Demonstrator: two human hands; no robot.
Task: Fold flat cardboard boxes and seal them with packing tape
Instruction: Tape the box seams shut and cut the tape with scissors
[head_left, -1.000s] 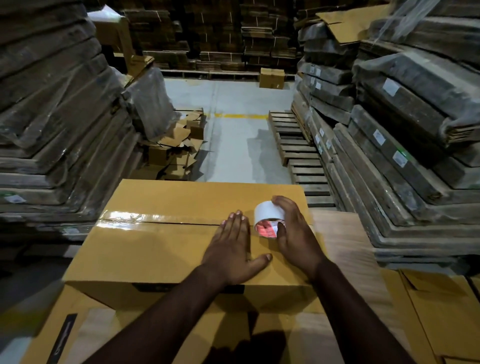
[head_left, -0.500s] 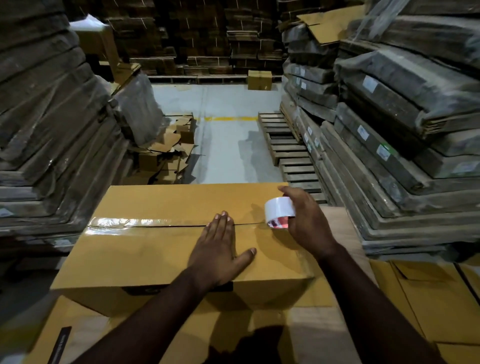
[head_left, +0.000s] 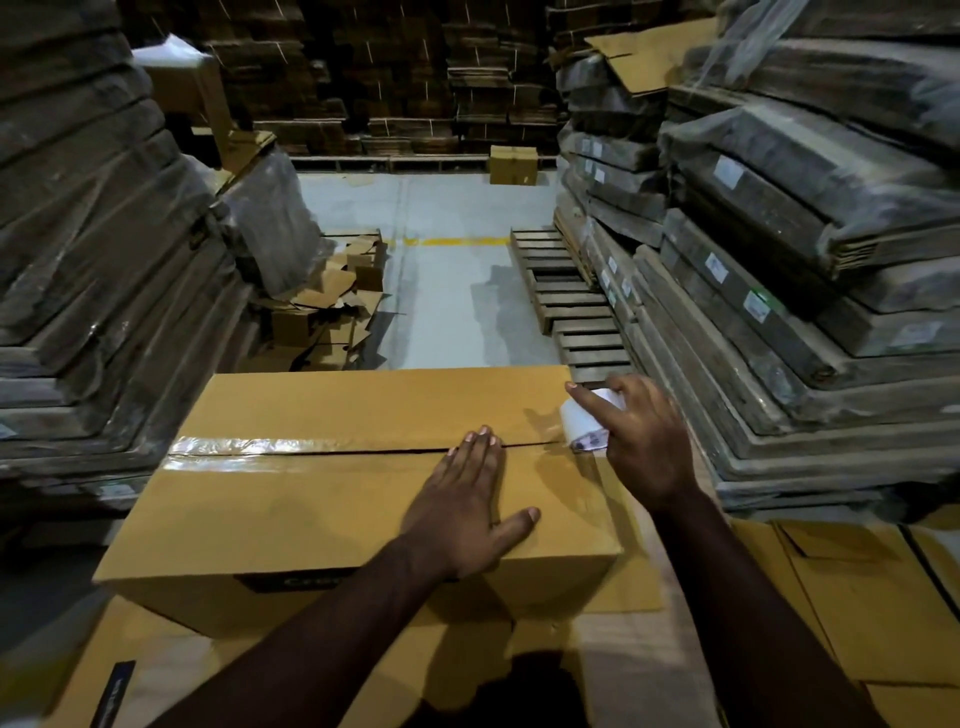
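Left hand lies flat, fingers straight and together, thumb splayed, pressing the top of the cardboard box with fingertips at the centre seam. Right hand curls round the tape roll, index finger stretched over it, at the box's right edge on the seam; shiny tape strip covers the seam's left part. Box sits on flat cardboard sheets, wrapped stacks beside, wooden pallet behind.

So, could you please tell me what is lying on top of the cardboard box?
On the cardboard box: clear tape along its seam, the flat left hand, and the tape roll gripped by the right hand. The box's contents are hidden.
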